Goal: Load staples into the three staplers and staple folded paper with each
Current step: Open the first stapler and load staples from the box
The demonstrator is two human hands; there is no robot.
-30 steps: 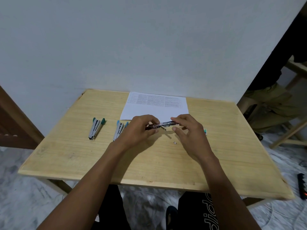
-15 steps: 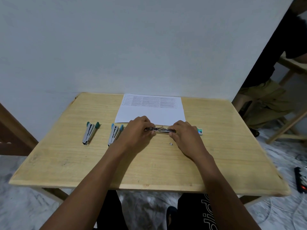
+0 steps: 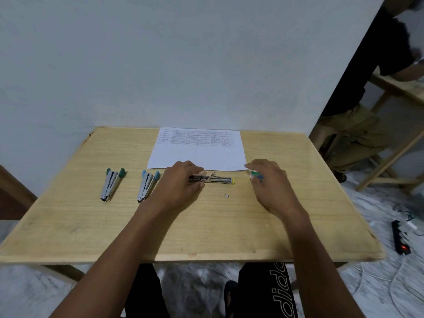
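Note:
On the wooden table [image 3: 206,230] a third stapler [image 3: 219,179] lies opened out flat, its yellow end to the right. My left hand [image 3: 181,182] grips its dark left end. My right hand [image 3: 268,180], blurred, is at a small green and blue staple box [image 3: 256,175], fingers spread over it; a grip does not show. A green-tipped stapler [image 3: 112,184] and a blue-tipped stapler [image 3: 148,185] lie side by side at the left. A printed paper sheet [image 3: 197,150] lies flat behind my hands. A tiny strip of staples [image 3: 226,195] sits loose in front of the open stapler.
A pale wall stands right behind the table. At the right a seated person [image 3: 353,134] and a wooden frame [image 3: 390,161] are close to the table's edge. A power strip [image 3: 400,239] with cables lies on the floor.
My right hand has let go of the open stapler and moved right to the staple box. The stapler now lies flat, held only by my left hand.

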